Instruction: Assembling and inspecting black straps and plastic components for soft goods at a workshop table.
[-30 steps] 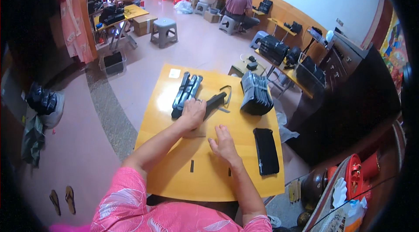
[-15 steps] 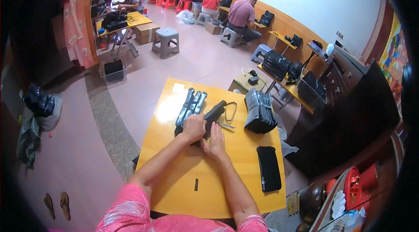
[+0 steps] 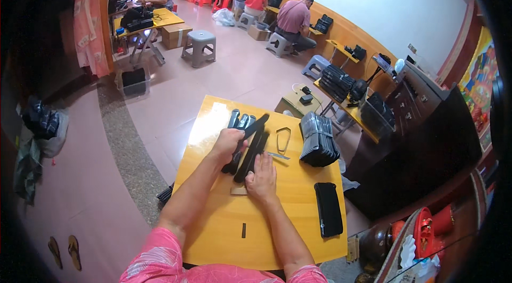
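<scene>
My left hand (image 3: 229, 143) is closed round a long flat black strip (image 3: 258, 126), tilted up toward the far right. Beside it, a second long black piece (image 3: 250, 161) lies slantwise on the yellow table. My right hand (image 3: 261, 179) rests against this piece with its fingers stretched out, the thumb by its near end. Partly hidden behind my left hand is a group of shiny dark bars (image 3: 234, 118). A small tan piece (image 3: 238, 191) sits just nearer than the black pieces. To the right lie a bent thin loop (image 3: 283, 140) and a narrow grey metal strip (image 3: 279, 155).
A tied stack of black flat pieces (image 3: 319, 142) stands at the table's right, with a flat black pouch (image 3: 329, 209) nearer. A small dark strip (image 3: 244, 230) lies near me. Beyond are a grey stool (image 3: 200, 43), a cardboard box (image 3: 296, 100) and several seated people.
The black pieces, held together before, are now apart: my left hand has raised one to the left. The loop now lies separate, and the tan piece has come into sight.
</scene>
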A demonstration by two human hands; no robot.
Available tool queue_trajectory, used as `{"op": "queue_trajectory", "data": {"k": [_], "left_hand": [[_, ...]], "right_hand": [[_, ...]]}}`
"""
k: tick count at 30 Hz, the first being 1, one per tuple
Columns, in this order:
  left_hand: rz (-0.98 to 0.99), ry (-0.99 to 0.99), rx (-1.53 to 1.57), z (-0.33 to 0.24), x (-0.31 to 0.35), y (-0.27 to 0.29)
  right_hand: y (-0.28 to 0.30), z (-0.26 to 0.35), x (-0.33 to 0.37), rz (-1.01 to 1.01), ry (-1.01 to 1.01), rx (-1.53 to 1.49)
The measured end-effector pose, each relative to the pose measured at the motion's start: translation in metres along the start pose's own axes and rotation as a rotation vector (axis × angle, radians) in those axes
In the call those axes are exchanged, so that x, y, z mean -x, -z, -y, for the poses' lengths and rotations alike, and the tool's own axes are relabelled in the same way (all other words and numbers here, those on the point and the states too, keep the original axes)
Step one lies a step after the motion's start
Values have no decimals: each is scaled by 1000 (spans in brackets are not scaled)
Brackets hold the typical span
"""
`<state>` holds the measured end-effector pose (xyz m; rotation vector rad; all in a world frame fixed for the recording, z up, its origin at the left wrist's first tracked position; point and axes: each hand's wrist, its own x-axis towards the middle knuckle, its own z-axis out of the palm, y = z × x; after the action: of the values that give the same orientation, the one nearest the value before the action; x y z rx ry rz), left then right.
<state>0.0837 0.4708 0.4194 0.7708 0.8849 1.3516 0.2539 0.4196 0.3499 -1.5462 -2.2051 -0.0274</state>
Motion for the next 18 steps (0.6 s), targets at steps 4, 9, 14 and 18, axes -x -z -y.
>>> {"op": "queue_trajectory", "data": {"k": [4, 9, 14, 18], "left_hand": [[90, 46, 150, -49, 11, -5], [290, -45, 97, -83, 40, -17], [358, -40, 176, -93, 83, -21], [378, -11, 187, -85, 96, -10]], "right_hand": [[5, 5, -2, 117, -25, -34], [1, 1, 0, 144, -63, -49], [3, 3, 6, 145, -45, -51], [9, -2, 2, 119, -28, -207]]}}
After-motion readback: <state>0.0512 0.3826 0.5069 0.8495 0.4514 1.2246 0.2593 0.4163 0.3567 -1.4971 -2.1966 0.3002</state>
